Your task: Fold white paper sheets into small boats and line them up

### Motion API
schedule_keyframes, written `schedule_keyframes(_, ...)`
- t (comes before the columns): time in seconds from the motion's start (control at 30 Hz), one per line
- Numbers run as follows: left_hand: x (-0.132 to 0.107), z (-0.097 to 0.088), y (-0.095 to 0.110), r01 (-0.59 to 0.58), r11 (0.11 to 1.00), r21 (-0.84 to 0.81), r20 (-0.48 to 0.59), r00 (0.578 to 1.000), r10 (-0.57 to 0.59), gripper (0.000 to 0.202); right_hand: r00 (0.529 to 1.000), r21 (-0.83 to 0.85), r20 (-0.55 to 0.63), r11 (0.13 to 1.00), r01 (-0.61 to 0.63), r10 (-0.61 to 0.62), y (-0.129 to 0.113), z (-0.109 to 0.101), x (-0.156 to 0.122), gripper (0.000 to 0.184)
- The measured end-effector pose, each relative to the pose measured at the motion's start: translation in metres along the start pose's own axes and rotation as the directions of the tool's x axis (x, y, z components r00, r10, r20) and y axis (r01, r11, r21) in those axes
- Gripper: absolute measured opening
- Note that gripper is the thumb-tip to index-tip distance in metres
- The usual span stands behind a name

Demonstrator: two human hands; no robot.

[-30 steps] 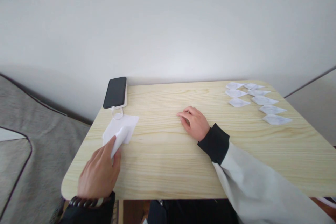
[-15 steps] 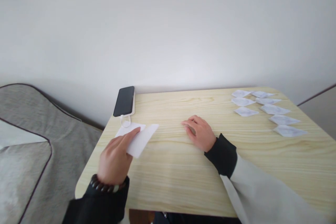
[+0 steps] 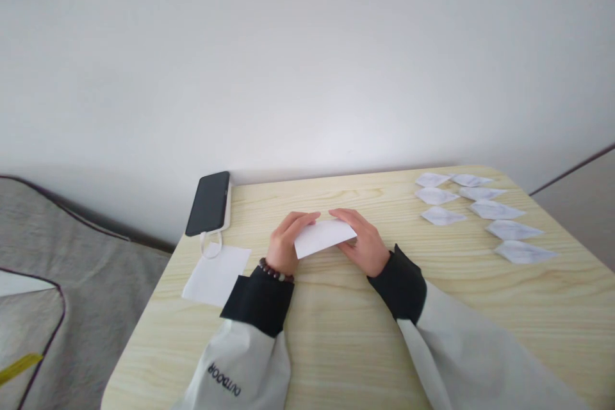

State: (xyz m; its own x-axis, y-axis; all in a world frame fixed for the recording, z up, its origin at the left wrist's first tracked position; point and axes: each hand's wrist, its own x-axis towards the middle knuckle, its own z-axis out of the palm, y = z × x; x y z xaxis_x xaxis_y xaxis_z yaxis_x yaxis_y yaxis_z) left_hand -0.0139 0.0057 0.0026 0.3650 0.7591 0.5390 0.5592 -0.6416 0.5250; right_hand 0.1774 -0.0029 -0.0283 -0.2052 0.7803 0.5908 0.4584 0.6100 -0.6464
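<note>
Between my two hands, a white sheet of paper (image 3: 323, 237) is held just over the middle of the table, tilted and slightly bowed. My left hand (image 3: 287, 243) grips its left end with the thumb on the near face and the fingers behind. At the right end my right hand (image 3: 362, 242) has its fingers closed about the edge. Another white paper (image 3: 217, 277) lies flat on the table left of my left wrist. The hidden undersides of both hands cannot be made out.
A dark-screened phone (image 3: 208, 204) rests on a white block with a looped white cable (image 3: 211, 246) at the back left. Several folded pointed white papers (image 3: 442, 216) lie in two columns at the right. A grey sofa (image 3: 96, 288) stands left of the wooden table (image 3: 350, 346).
My left hand has carried one sheet from the left to the middle, where both hands now hold it. Another sheet stays on the table. The view has shifted slightly.
</note>
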Motion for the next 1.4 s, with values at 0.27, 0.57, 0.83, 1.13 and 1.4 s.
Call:
schedule_keyframes(0.27,0.019,0.02,0.002,0.58,0.566,-0.586,0.272,0.799,-0.536,0.04,0.93,0.096,-0.025,0.927,-0.363,0.366,0.008,-0.021,0.006,0.027)
schedule_keyframes(0.57,0.021,0.014,0.001,0.751,0.348,-0.561,0.602,0.659,-0.452,0.044,0.826,0.503,0.194,0.67,-0.547,0.529,0.009,-0.026,0.004,0.031)
schedule_keyframes(0.83,0.018,0.015,-0.005,0.711,0.205,-0.672,0.596,0.684,-0.42,0.066,0.957,0.248,0.087,0.924,-0.291,0.278,0.009,-0.035,0.0,0.027)
schedule_keyframes(1.13,0.024,0.018,0.003,0.721,0.464,-0.514,0.531,0.692,-0.488,0.05,0.972,0.154,0.1,0.962,-0.224,0.211,0.008,-0.05,-0.007,0.037)
schedule_keyframes(1.4,0.02,0.024,-0.001,0.624,0.525,-0.579,0.462,0.782,-0.419,0.043,0.922,0.131,0.113,0.914,-0.383,0.37,0.006,-0.043,-0.005,0.033)
